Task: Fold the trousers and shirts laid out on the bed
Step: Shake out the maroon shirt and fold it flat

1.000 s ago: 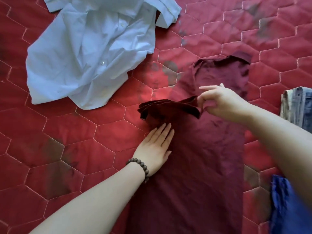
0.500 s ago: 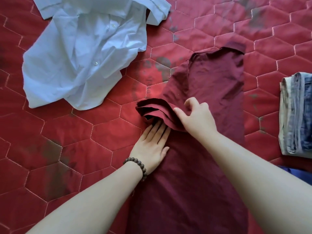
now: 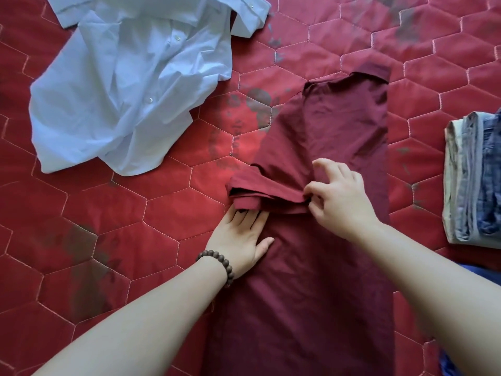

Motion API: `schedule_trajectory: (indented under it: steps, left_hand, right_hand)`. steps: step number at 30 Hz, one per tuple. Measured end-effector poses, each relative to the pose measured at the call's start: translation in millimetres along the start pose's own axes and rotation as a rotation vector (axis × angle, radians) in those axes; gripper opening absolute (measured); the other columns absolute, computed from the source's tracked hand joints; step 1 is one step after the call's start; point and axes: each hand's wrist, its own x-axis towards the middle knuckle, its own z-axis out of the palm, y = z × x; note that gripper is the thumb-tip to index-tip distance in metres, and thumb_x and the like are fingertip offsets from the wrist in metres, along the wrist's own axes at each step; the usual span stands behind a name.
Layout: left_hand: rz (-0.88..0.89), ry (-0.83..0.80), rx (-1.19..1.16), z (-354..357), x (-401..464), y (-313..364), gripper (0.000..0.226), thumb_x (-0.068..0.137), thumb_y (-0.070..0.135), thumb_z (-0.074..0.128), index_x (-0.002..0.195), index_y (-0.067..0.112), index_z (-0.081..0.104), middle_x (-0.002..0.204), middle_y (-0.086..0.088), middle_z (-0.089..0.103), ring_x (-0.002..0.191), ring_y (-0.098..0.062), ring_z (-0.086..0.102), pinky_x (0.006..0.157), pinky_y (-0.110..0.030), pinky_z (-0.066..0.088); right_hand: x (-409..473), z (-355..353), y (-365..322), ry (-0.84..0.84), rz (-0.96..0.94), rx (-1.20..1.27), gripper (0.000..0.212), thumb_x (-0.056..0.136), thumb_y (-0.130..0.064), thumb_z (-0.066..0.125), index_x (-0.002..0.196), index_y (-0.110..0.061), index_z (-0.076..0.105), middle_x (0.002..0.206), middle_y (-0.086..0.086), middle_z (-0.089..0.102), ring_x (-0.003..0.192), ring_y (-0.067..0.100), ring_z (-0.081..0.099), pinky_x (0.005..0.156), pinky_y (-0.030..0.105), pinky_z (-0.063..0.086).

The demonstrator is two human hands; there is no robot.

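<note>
A red quilted bedspread (image 3: pixel 141 213) with hexagon stitching and dark smudges; a brown bead bracelet (image 3: pixel 221 263).

long shirt (image 3: pixel 320 267) lies lengthwise mid-bed on quilt (image 3: pixel 135 213), collar at far end. its sleeve (image 3: pixel 260 191) bunched on left edge, under right hand (image 3: pixel 339 202). left hand (image 3: pixel 241 237) flat just below sleeve. crumpled shirt (image 3: pixel 127 90) far left, apart. folded trousers (image 3: pixel 474 180) at right edge.

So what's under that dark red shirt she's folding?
Around the maroon shirt only the red quilted bedcover shows, so it lies on that. The left hand presses flat on it; the right hand pinches its folded sleeve. Anything beneath is covered.
</note>
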Motion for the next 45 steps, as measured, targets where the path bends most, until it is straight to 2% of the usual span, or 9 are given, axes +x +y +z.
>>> schedule_trajectory:
  steps: [5,10,17,22,26,29,37,42,45]
  left_hand:
    - [-0.002,0.042,-0.025,-2,-1,2,0.062,0.092,0.051,0.033,0.131,0.008,0.056,0.123,-0.011,0.061,0.112,-0.030,0.057,0.102,-0.039,0.033]
    - [0.035,0.045,-0.038,-4,-10,1,0.063,0.091,0.047,0.037,0.135,0.005,0.052,0.130,-0.014,0.058,0.122,-0.032,0.054,0.109,-0.044,0.039]
    - [0.039,0.059,0.015,-3,-13,3,0.058,0.087,0.049,0.041,0.117,0.006,0.067,0.116,-0.013,0.067,0.115,-0.030,0.061,0.103,-0.047,0.045]
    - [0.070,0.272,-0.058,-5,-17,3,0.040,0.071,0.026,0.081,0.104,0.005,0.071,0.111,-0.015,0.067,0.107,-0.034,0.063,0.097,-0.046,0.049]
    - [-0.095,0.463,-0.208,-17,-16,0,0.044,0.071,0.017,0.069,0.111,0.014,0.051,0.117,-0.009,0.046,0.111,-0.029,0.045,0.097,-0.042,0.033]
    - [-0.158,0.337,-0.200,-28,4,-2,0.072,0.062,0.010,0.073,0.130,0.011,0.052,0.134,-0.014,0.051,0.129,-0.030,0.041,0.106,-0.045,0.033]
    - [0.119,0.268,-0.024,-13,30,-13,0.053,0.083,0.002,0.036,0.130,0.009,0.059,0.144,-0.009,0.048,0.137,-0.031,0.039,0.111,-0.053,0.032]
    - [0.277,0.284,-0.032,-4,27,-21,0.048,0.088,0.001,0.037,0.128,0.010,0.062,0.138,-0.007,0.056,0.134,-0.029,0.045,0.109,-0.049,0.038]
    - [0.303,0.266,-0.076,-9,28,-22,0.049,0.086,0.001,0.037,0.127,0.011,0.063,0.136,-0.008,0.057,0.130,-0.029,0.050,0.105,-0.047,0.043]
  right_hand:
    - [8,4,-14,0.091,0.465,0.294,0.036,0.089,-0.038,0.058,0.118,-0.016,0.054,0.117,0.010,0.052,0.107,0.033,0.054,0.090,0.044,0.044]
    - [40,16,-33,-0.175,0.817,0.356,0.060,0.081,-0.050,0.070,0.120,-0.009,0.049,0.124,0.013,0.058,0.117,0.034,0.054,0.098,0.043,0.042]
    - [52,0,2,0.134,0.613,0.472,0.022,0.088,-0.032,0.066,0.093,-0.012,0.056,0.099,0.011,0.064,0.100,0.031,0.058,0.069,0.025,0.029]
    - [47,-2,27,-0.103,0.578,0.341,0.047,0.083,-0.035,0.073,0.116,-0.007,0.056,0.118,0.012,0.061,0.113,0.029,0.053,0.079,0.027,0.032]
    - [57,-7,29,-0.070,0.540,0.373,0.050,0.080,-0.039,0.075,0.117,-0.010,0.059,0.119,0.008,0.063,0.113,0.026,0.055,0.080,0.027,0.034]
    - [73,-11,24,-0.039,0.488,0.434,0.048,0.082,-0.044,0.072,0.115,-0.011,0.061,0.117,0.006,0.065,0.111,0.023,0.057,0.087,0.028,0.039]
    - [142,-17,2,-0.022,0.351,0.614,0.048,0.084,-0.051,0.066,0.100,-0.006,0.068,0.093,0.005,0.069,0.085,0.018,0.062,0.072,0.028,0.043]
    - [181,-11,-5,-0.089,0.342,0.615,0.018,0.088,-0.020,0.067,0.101,-0.008,0.071,0.088,0.005,0.065,0.081,0.016,0.057,0.074,0.031,0.047]
    - [190,-7,-3,-0.051,0.428,0.872,0.030,0.090,-0.002,0.058,0.115,-0.014,0.067,0.105,0.003,0.067,0.093,0.015,0.060,0.093,0.033,0.050]
